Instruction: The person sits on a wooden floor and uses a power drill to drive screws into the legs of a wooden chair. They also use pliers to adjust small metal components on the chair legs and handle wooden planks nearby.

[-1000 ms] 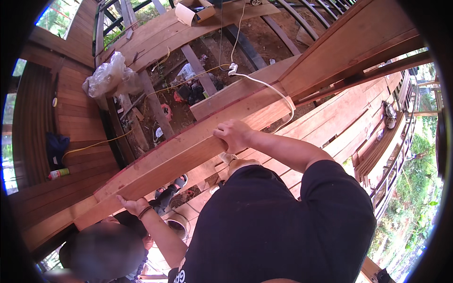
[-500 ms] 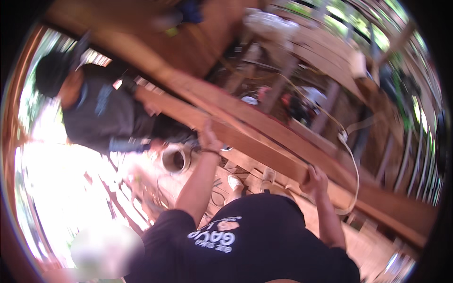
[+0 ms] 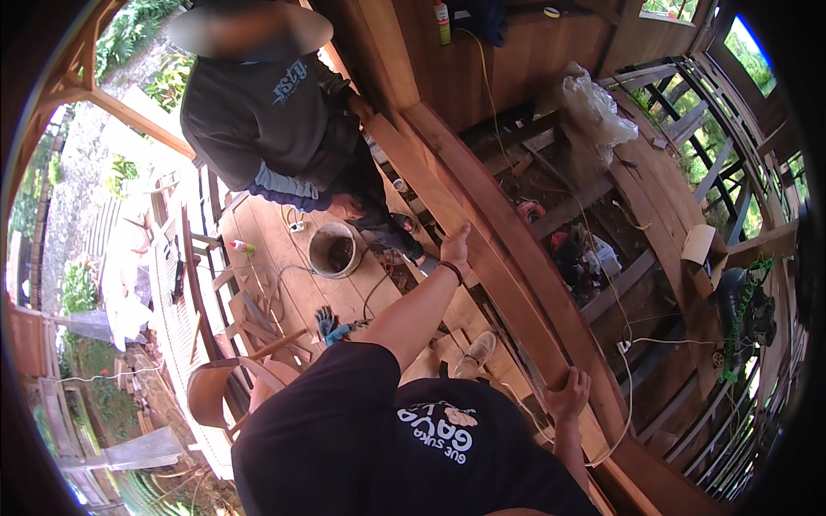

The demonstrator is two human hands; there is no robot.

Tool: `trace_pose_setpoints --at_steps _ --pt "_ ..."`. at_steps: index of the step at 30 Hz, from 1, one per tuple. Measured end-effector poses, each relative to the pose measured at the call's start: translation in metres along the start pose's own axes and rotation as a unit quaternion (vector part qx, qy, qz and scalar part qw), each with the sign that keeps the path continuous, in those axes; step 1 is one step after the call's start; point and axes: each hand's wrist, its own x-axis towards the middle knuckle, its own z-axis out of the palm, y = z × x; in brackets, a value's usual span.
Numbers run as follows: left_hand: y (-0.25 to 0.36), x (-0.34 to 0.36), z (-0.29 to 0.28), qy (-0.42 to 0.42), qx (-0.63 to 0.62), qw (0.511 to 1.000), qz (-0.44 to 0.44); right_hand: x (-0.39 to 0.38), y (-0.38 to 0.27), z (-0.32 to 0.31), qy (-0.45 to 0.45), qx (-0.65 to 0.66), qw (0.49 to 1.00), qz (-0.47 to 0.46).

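Note:
A long reddish-brown wooden plank [image 3: 509,297] runs from the upper middle toward the lower right, lying close along a wooden beam [image 3: 527,251]. My left hand [image 3: 456,251] grips the plank's near side, thumb toward its upper edge. Lower down, my right hand [image 3: 568,394] has its fingers bent over the plank near its lower end. At the far end, a co-worker's hand [image 3: 360,107] touches the same plank. The co-worker [image 3: 267,129], in a dark top, stands at the upper left with the other hand low by the legs.
Near the co-worker's feet stands a bucket [image 3: 335,250]. A glove [image 3: 327,325] lies on the floorboards by a curved wooden chair [image 3: 215,391]. Beyond the beam are open floor joists [image 3: 615,288], a white cable [image 3: 630,371], a clear plastic bag [image 3: 594,116] and a dark machine [image 3: 742,311].
My view has swung, so the plank and beam now run more steeply and the co-worker appears higher up. Both my hands stay on the plank. The earlier blur is gone.

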Motion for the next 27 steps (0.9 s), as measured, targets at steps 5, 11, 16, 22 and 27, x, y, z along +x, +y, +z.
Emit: trace_pose_setpoints --at_steps 5,11,16,22,27 --pt "0.004 -0.011 0.0 -0.069 -0.082 0.991 -0.08 0.0 -0.003 -0.001 0.03 -0.035 0.999 -0.012" --pt "0.003 0.005 -0.013 -0.046 -0.04 0.996 -0.061 -0.017 0.005 0.017 0.007 0.0 0.999 -0.044" --pt "-0.002 0.018 -0.002 -0.072 -0.049 0.992 -0.09 -0.007 -0.011 0.014 0.025 -0.037 0.999 -0.002" --pt "-0.014 0.051 -0.011 -0.136 0.102 0.974 -0.153 -0.029 -0.017 -0.012 0.109 0.008 0.986 0.125" --pt "0.029 0.077 -0.028 -0.135 0.161 0.966 -0.149 -0.096 0.015 0.032 0.323 0.195 0.716 0.588"
